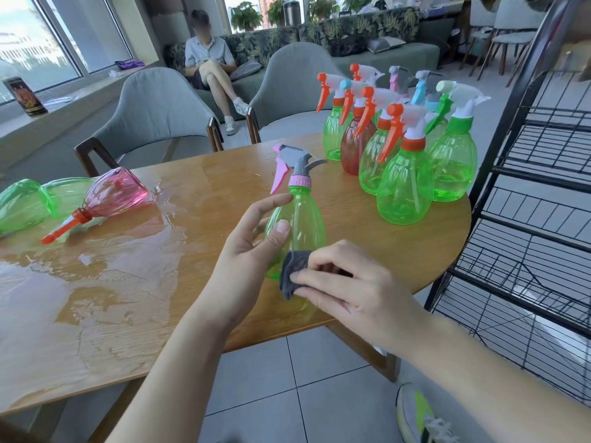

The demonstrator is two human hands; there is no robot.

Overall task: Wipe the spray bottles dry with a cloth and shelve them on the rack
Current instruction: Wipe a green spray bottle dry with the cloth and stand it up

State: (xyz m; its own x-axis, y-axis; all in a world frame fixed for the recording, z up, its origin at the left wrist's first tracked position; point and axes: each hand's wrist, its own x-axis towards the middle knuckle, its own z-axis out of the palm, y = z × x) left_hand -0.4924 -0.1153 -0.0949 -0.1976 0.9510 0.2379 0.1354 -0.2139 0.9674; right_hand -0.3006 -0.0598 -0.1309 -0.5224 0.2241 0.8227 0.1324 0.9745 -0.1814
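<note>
My left hand (252, 247) grips a green spray bottle (303, 215) with a pink collar and grey-pink trigger, held upright above the table's front edge. My right hand (348, 292) presses a small grey cloth (292, 271) against the bottle's lower side. Several upright spray bottles (406, 174), mostly green and one red, stand clustered at the table's right end. A pink bottle (112, 193) with an orange trigger lies on its side at the left beside green bottles (28, 203) also lying down. The black wire rack (537, 219) stands to the right of the table.
The wooden table (198, 193) has a wide puddle of water (96, 273) across its left half. Two grey chairs (156, 113) stand behind it. A person sits on a sofa (367, 30) farther back. My shoe (415, 414) shows on the tiled floor.
</note>
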